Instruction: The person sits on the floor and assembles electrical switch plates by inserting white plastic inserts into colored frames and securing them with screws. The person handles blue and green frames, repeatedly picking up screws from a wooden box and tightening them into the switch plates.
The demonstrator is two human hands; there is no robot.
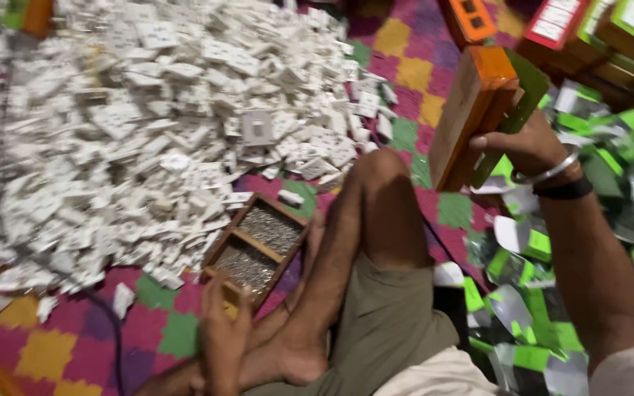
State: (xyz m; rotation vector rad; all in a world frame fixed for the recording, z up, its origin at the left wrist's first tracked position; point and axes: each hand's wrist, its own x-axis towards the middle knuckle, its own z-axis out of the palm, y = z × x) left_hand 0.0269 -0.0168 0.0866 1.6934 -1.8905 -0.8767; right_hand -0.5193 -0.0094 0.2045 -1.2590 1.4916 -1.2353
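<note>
- Right hand: raised at the upper right, fingers curled shut around an orange box and a flat green card; a metal bangle and a dark band are worn at the wrist.
- Orange box: oblong, held on end and tilted, above the bent knee and clear of the floor.
- Left hand: lowered at the bottom centre, just beside the near corner of a wooden tray; the fingers are blurred, so how far they are closed cannot be told, nor whether anything is gripped.
- Wooden tray: shallow, divided into two compartments, both filled with small grey metal parts; set on the floor at the edge of the white heap.
- Heap of small white plastic plates: spread over the upper left of the floor.
- Patchwork mat: pink, yellow and green squares, laid under everything.
- Green and silver packets: scattered at the right.
- Orange and green boxes: stacked at the upper right.
</note>
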